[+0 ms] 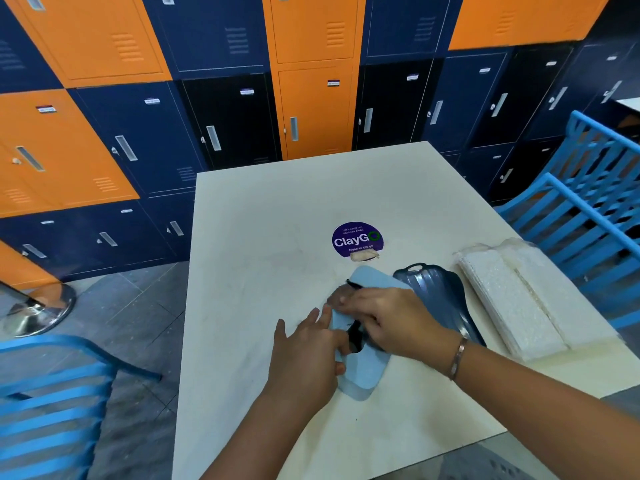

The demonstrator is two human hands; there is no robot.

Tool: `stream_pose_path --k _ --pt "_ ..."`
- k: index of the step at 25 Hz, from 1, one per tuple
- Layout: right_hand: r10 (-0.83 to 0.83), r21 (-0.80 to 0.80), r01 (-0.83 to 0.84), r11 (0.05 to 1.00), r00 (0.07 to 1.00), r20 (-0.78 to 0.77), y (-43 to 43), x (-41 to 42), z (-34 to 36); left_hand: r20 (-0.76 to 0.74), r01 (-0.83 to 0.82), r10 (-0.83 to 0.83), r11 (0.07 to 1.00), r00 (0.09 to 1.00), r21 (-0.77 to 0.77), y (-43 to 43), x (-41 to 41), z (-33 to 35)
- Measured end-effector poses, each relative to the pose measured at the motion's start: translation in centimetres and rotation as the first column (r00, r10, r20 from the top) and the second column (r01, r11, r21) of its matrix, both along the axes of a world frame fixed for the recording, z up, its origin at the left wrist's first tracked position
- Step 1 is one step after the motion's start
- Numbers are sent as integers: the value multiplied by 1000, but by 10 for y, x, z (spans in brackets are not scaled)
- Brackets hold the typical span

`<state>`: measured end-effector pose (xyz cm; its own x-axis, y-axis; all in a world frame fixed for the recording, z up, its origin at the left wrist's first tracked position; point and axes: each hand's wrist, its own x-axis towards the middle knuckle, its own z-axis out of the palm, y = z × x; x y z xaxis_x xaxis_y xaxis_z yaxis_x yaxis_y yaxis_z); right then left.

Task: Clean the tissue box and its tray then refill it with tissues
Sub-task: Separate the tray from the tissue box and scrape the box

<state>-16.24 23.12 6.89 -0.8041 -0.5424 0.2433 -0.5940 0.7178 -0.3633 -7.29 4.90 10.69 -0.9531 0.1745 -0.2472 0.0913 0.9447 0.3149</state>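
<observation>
Nearest the camera, two bare forearms reach over the cream bench (pixel 259 271), the right wrist wearing a metal bracelet (pixel 458 356). On the bench just ahead of them lies the light blue tissue box (pixel 363 372), flat, its dark slot facing up and running along its length. The left hand (pixel 304 355) rests on the box's left side with the fingers mostly straight and spread and the thumb pressed on the top near the slot. The right hand (pixel 391 320) lies across the middle of the box, fingers bent down over a grey cloth (pixel 335 295) held against the box's far-left edge; that spot is blurred. Touching the box on its right sits the dark blue ribbed tray (pixel 440 296), partly hidden under the right wrist. Further right, near the bench edge, lies a clear-wrapped pack of white tissues (pixel 519 299). Beyond the box, a round purple "ClayGo" sticker (pixel 356 239) is stuck to the bench top, torn at its lower rim. Slatted blue chairs stand at the left (pixel 52 393) and right (pixel 588 202). A chrome pedestal base (pixel 38 313) stands on the grey floor at left. Orange and navy lockers (pixel 207 116) fill the wall behind.
</observation>
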Motion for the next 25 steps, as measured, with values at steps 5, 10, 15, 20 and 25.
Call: stream_pose_path --k 5,10,15,20,25 --pt "-59 2 59 998 996 -69 -5 10 -4 -23 16 -16 1000 1000 4 0 2 -4" --pt "-13 -90 16 996 999 35 -8 23 -4 -60 -76 81 994 995 72 -2 2 -6" --pt "112 -45 -106 993 980 164 -12 37 2 -75 -64 69 996 995 70 -10 -6 -10" --pt "232 45 -248 968 947 223 -19 57 12 -33 57 -61 994 998 -90 -20 -19 -7" --pt "46 45 -49 998 996 76 -10 51 16 -19 98 -102 984 995 -150 -22 -25 -5"
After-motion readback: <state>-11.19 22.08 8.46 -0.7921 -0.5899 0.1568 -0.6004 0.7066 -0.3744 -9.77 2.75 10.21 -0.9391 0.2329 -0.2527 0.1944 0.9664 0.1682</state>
